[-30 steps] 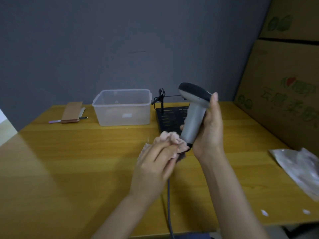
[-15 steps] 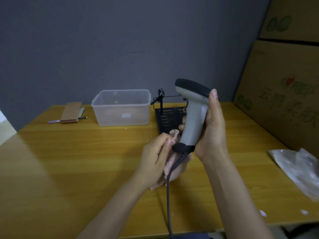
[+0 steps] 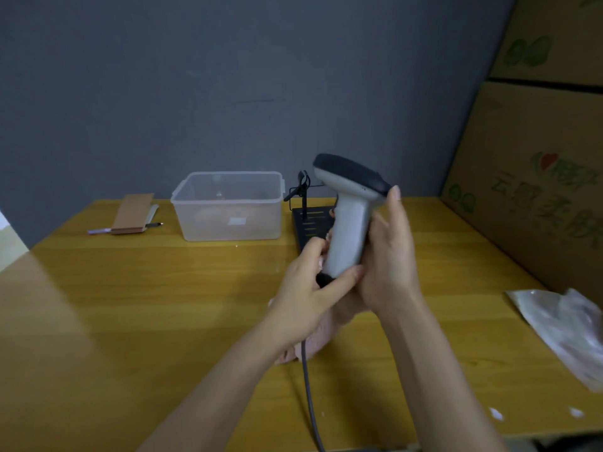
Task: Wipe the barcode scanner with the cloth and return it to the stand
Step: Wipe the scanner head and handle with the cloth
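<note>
Smooth wooden table (image 3: pixel 130 305); both hands grip grey pistol-shaped scanner (image 3: pixel 347 233)

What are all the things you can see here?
barcode scanner: 1, grey with dark top, held upright above the table
cable: 1, grey, hanging from the scanner
cloth: 1, pink, under the left hand
stand: 1, black, behind the scanner
plastic tub: 1, clear, back of table
notebook: 1, brown, back left
pen: 1, beside the notebook
plastic bag: 1, clear, right edge
cardboard boxes: 2, brown, stacked right
table: 1, yellow wood
left hand: 1, on scanner base
right hand: 1, gripping the handle
</note>
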